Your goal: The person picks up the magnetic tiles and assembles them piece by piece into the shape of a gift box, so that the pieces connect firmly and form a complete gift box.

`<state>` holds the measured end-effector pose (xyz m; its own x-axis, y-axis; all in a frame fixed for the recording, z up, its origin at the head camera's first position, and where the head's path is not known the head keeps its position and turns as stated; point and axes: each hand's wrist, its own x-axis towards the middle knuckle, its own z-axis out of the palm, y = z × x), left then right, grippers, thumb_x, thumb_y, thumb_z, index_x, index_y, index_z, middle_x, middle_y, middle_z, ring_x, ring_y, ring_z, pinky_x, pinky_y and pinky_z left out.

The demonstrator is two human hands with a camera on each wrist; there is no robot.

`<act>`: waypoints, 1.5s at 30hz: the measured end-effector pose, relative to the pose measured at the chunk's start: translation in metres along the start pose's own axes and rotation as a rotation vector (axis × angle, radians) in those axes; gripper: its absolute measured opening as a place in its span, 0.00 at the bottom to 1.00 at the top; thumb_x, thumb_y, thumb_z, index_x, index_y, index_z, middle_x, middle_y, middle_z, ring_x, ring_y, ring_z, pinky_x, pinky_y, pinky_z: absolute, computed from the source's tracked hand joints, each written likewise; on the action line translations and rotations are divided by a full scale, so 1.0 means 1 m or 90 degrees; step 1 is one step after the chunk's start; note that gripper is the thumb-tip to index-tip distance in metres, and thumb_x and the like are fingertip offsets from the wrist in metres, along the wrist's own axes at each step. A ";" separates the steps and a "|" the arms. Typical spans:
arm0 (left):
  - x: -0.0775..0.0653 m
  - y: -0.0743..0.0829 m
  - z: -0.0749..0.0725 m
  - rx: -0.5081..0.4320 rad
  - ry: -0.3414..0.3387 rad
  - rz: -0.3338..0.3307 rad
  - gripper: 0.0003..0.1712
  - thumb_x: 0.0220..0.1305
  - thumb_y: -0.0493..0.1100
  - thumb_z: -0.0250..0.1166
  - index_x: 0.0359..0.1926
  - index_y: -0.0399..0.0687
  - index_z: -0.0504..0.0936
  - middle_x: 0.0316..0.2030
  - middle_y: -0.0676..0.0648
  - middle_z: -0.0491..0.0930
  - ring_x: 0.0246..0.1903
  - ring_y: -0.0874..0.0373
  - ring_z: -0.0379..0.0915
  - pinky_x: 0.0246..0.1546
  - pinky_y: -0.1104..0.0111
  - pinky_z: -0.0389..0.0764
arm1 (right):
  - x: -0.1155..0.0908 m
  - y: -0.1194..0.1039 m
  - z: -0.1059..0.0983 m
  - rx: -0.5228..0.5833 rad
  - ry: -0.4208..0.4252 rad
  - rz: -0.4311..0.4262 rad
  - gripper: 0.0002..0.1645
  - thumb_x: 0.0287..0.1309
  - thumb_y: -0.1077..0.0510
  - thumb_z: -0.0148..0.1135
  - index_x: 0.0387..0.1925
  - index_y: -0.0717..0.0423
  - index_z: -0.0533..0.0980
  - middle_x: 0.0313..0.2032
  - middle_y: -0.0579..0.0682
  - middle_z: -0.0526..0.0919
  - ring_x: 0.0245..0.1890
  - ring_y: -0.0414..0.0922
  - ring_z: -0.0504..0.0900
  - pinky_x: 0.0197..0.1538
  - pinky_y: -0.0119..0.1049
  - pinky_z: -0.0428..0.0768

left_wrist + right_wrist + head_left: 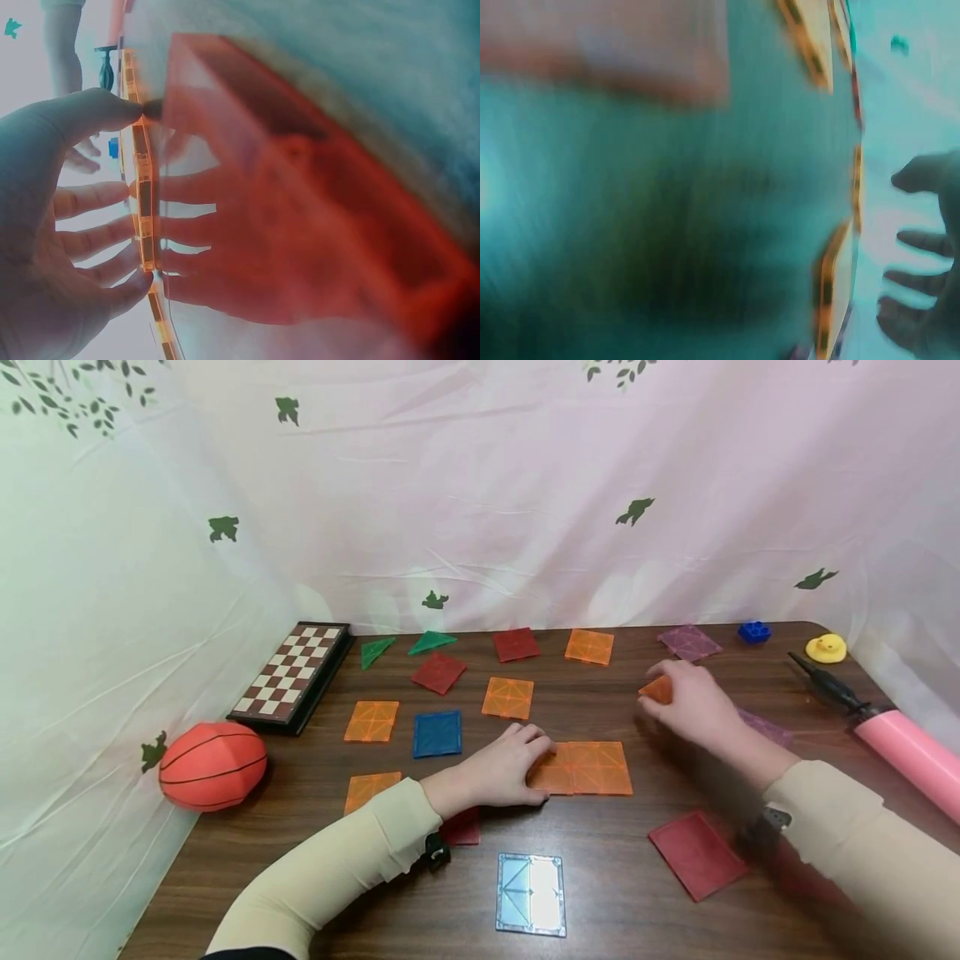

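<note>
In the head view, two orange square magnetic tiles lie edge to edge mid-table. My left hand (506,768) grips the left tile (557,775), thumb at its near edge and fingers at its far edge; the right tile (602,767) adjoins it. In the left wrist view, fingertips of my left hand (67,217) touch the tile's edge (142,195). My right hand (693,702), blurred, hovers over another orange tile (656,689), partly hidden by it. The right wrist view shows the fingers of my right hand (922,255) spread, apart from an orange tile (831,292) on the table.
Orange, red, green and purple tiles lie around, with a blue tile (437,733), a clear tile (517,893) and a red tile (697,853) nearer. A chessboard (288,675) and ball (213,767) stand left; a pump (911,756), rubber duck (827,648) and blue brick (754,632) right.
</note>
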<state>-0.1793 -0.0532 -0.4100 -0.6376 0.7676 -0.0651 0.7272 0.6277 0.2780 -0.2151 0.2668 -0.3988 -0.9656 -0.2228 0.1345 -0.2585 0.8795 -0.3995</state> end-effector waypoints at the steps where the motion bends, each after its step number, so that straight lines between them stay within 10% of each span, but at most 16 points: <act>1: 0.000 0.000 0.000 0.000 0.000 0.000 0.34 0.62 0.55 0.72 0.65 0.47 0.76 0.60 0.46 0.73 0.57 0.53 0.65 0.58 0.67 0.72 | 0.001 0.007 -0.001 -0.013 0.004 0.043 0.31 0.62 0.49 0.68 0.57 0.68 0.72 0.55 0.71 0.74 0.55 0.71 0.69 0.54 0.66 0.71; 9: 0.000 0.000 0.001 0.000 -0.003 0.002 0.34 0.62 0.55 0.72 0.65 0.47 0.76 0.60 0.46 0.73 0.58 0.53 0.65 0.59 0.67 0.72 | 0.002 0.033 -0.001 -0.011 -0.044 0.143 0.43 0.61 0.43 0.69 0.62 0.72 0.68 0.57 0.76 0.68 0.56 0.76 0.64 0.55 0.71 0.67; 24: 0.001 -0.001 -0.002 0.003 -0.005 0.000 0.36 0.61 0.54 0.73 0.67 0.46 0.76 0.62 0.46 0.73 0.59 0.53 0.66 0.62 0.67 0.70 | 0.016 0.011 0.014 0.028 -0.111 -0.100 0.34 0.64 0.54 0.71 0.65 0.68 0.74 0.64 0.72 0.71 0.64 0.71 0.66 0.66 0.67 0.62; 45: 0.001 -0.002 -0.003 0.004 -0.013 0.009 0.35 0.62 0.54 0.72 0.66 0.45 0.77 0.62 0.45 0.74 0.60 0.53 0.66 0.62 0.67 0.70 | 0.027 -0.028 0.032 0.070 -0.205 -0.231 0.31 0.64 0.59 0.69 0.67 0.62 0.74 0.68 0.67 0.69 0.68 0.67 0.64 0.67 0.66 0.62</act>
<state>-0.1823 -0.0537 -0.4074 -0.6225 0.7784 -0.0811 0.7372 0.6180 0.2731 -0.2347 0.2225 -0.4128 -0.7679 -0.6406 0.0029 -0.5648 0.6748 -0.4750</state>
